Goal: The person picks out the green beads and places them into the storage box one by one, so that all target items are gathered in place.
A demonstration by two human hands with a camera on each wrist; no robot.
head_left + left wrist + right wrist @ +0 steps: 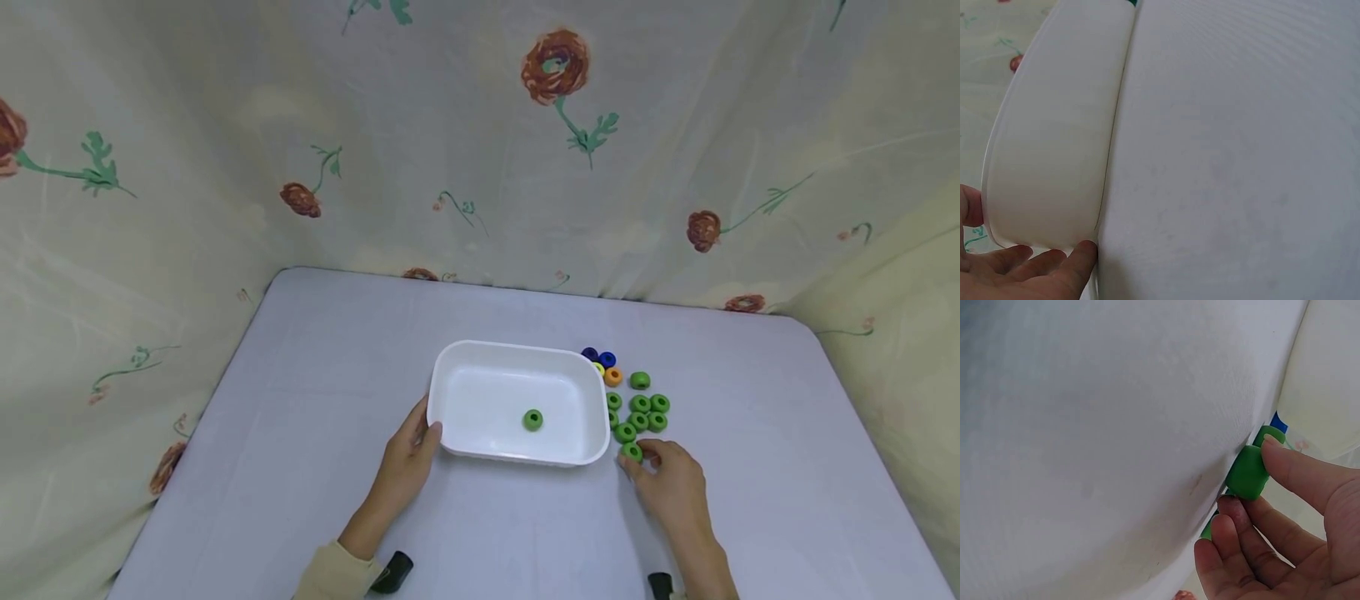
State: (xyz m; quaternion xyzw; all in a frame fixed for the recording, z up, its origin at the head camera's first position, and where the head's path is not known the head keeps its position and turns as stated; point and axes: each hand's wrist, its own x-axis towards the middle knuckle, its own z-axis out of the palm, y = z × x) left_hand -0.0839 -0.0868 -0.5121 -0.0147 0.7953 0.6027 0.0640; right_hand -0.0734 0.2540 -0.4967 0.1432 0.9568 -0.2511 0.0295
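Note:
A white rectangular tray (480, 392) stands mid-table with one green bead (533, 420) inside it. My left hand (408, 458) grips the tray's left end, thumb at the rim and fingers against the outer wall, as the left wrist view also shows. To the right of the tray, my right hand (670, 483) pinches a green bead (1249, 472) between thumb and fingers, close to the tabletop. Several more green beads (640, 403) lie just beyond that hand. Some of them are partly hidden by the tray's right edge.
By the tray's far right corner sit an orange bead (613, 377), a blue bead (607, 359), a dark blue bead (590, 354) and a partly hidden yellow bead (599, 367). The white table (322, 358) is bordered by a flower-patterned curtain (420, 108).

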